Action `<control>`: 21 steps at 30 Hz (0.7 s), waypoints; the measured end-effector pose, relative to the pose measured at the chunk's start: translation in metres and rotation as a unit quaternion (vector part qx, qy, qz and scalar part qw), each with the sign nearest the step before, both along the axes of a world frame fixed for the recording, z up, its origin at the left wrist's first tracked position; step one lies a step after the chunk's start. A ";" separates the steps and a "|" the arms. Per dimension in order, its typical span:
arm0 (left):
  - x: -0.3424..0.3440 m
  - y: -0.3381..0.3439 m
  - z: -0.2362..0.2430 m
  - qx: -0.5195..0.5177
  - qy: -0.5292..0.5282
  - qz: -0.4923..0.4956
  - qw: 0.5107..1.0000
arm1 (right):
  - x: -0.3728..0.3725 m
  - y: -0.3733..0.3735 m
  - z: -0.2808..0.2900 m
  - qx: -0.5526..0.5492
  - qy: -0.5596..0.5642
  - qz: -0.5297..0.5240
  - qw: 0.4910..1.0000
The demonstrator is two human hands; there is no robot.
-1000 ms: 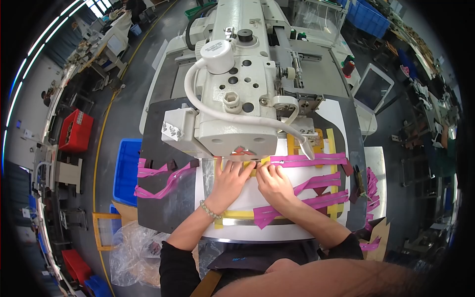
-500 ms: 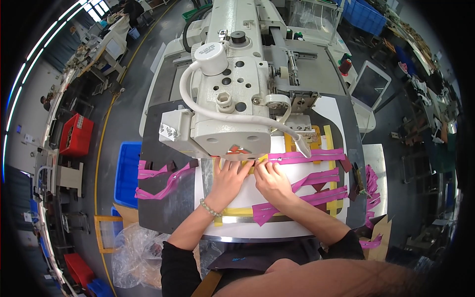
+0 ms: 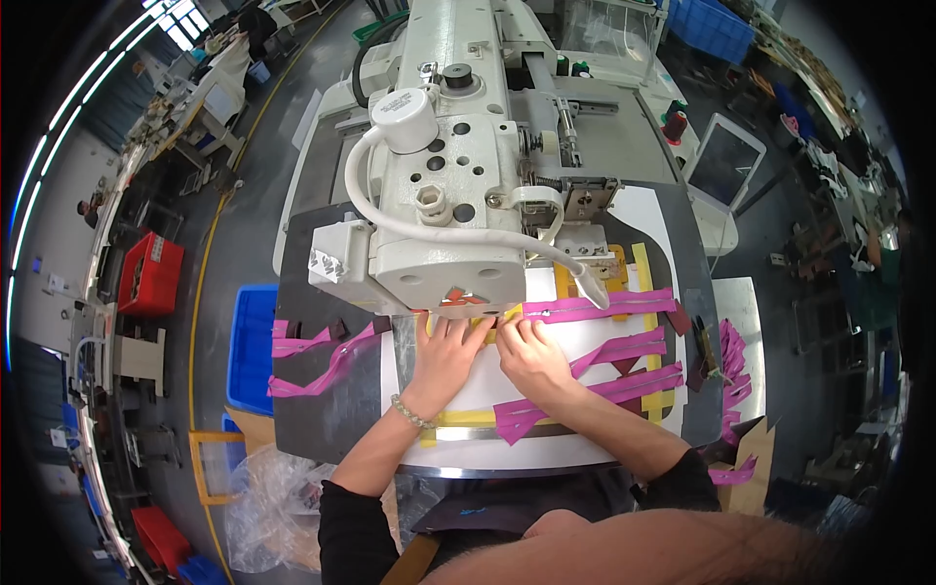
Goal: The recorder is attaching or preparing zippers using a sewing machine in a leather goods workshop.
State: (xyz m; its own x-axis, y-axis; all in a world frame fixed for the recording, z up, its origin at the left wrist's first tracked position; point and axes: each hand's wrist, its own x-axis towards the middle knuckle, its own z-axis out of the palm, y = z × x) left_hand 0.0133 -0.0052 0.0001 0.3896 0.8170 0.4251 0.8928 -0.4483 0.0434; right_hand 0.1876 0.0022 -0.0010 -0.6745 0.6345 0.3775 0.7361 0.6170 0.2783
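Sewing workshop – big pale sewing machine, thread spools, red bin, yellow floor line – apparently more workbenches beyond

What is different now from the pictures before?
Just the view: it shifted a little, so the machine sits slightly farther left in the picture. I see nothing picked up or let go. The left hand, right hand and pink zippers stayed put.

Magenta zipper strips, yellow tape
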 end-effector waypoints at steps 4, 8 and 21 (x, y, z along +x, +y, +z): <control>-0.001 -0.001 -0.001 -0.043 0.012 -0.002 0.999 | 0.001 -0.001 -0.001 -0.013 0.006 -0.009 1.000; -0.003 -0.002 0.001 -0.065 0.025 0.007 0.998 | 0.001 -0.001 -0.003 -0.008 0.008 -0.006 1.000; -0.020 0.009 0.001 -0.070 0.017 -0.017 0.997 | 0.010 -0.008 -0.007 -0.043 0.111 0.011 0.993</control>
State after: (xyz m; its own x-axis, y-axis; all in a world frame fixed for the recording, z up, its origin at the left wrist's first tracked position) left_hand -0.0064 0.0041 0.0010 0.4298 0.8541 0.2929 0.8796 -0.4693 0.0779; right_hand 0.1973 -0.0054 -0.0084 -0.5950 0.6559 0.4644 0.7591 0.6486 0.0565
